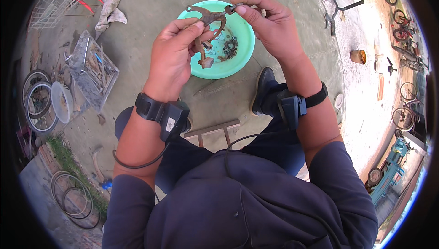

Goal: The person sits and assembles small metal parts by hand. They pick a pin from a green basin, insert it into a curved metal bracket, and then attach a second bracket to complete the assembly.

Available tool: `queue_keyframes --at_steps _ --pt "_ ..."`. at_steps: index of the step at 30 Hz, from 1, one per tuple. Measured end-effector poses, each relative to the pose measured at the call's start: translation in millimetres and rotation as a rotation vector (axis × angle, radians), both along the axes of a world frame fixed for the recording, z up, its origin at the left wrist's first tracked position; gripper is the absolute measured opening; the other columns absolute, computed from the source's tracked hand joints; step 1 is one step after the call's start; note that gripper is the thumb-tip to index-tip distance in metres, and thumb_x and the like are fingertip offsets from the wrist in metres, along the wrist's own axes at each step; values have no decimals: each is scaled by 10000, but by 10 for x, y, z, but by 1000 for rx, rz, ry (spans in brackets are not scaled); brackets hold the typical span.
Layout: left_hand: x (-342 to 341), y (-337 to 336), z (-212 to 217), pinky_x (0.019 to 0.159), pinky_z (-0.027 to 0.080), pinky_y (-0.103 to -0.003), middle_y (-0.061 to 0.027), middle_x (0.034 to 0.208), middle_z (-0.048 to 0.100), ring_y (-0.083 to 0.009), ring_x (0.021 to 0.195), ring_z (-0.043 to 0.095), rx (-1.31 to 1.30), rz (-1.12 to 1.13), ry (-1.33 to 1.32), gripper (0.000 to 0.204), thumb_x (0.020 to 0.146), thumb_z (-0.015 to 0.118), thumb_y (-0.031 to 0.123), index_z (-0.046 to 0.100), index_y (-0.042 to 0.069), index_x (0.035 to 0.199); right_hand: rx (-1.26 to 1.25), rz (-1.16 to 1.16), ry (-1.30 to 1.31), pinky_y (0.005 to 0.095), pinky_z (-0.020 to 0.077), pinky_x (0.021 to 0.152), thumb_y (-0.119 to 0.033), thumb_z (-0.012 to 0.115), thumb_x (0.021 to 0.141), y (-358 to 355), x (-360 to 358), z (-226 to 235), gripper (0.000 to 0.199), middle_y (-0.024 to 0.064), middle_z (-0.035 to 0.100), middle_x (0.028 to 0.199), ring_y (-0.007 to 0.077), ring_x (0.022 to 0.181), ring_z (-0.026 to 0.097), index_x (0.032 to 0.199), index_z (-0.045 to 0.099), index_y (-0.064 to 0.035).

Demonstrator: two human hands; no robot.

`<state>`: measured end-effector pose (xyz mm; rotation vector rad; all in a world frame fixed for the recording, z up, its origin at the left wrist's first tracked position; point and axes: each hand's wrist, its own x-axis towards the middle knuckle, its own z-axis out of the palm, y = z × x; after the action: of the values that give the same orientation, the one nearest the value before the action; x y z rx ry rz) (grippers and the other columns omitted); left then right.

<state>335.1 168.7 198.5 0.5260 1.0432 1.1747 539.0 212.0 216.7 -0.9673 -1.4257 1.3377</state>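
Note:
Over a light green basin (248, 52), my left hand (171, 54) grips a rusty bicycle brake caliper (210, 18) between thumb and fingers. One curved arm of the caliper hangs down, with a block-like brake pad (207, 62) at its end. A bolt (230, 9) with a dark nut on it sticks out of the caliper's right side. My right hand (274, 27) pinches the outer end of that bolt between thumb and forefinger. Small dark nuts and rings (230, 48) lie in a little liquid in the basin.
On the left are a grey metal tray (93, 70) of tools, a rag (109, 10), a wire basket (55, 2) and wheels (39, 100). Handlebars (337, 9) and a rusty can (358, 57) are on the right. A low frame (212, 131) lies between my feet.

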Motion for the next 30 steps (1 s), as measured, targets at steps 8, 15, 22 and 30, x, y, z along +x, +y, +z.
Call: queue_keyframes --at_steps 8,15,22,30 --pt "15 3 -15 772 511 -297 -84 998 706 -151 894 688 -21 -4 -62 200 923 661 120 621 25 1095 88 -63 -128 249 500 782 -109 702 893 36 40 -20 152 14 703 928 90 871 627 1033 740 -61" --pt "3 6 -38 762 521 -312 -87 1003 706 -158 913 692 -20 -11 -86 211 925 658 126 616 27 1107 128 -41 -140 246 494 753 -107 712 880 58 37 -18 151 13 699 916 92 835 614 1022 744 -68" --pt "-40 25 -48 759 525 -317 -89 1017 707 -160 923 695 -34 -12 -91 218 928 651 123 610 30 1121 203 -5 -131 242 502 739 -119 723 875 94 45 -55 138 16 705 915 82 826 621 1006 747 -80" --pt "-84 34 -40 750 527 -305 -102 1021 711 -165 907 700 -28 -87 -135 216 928 656 131 618 33 1117 107 88 -149 231 501 772 -61 652 922 143 134 -75 157 24 690 935 96 896 634 1067 707 -35"
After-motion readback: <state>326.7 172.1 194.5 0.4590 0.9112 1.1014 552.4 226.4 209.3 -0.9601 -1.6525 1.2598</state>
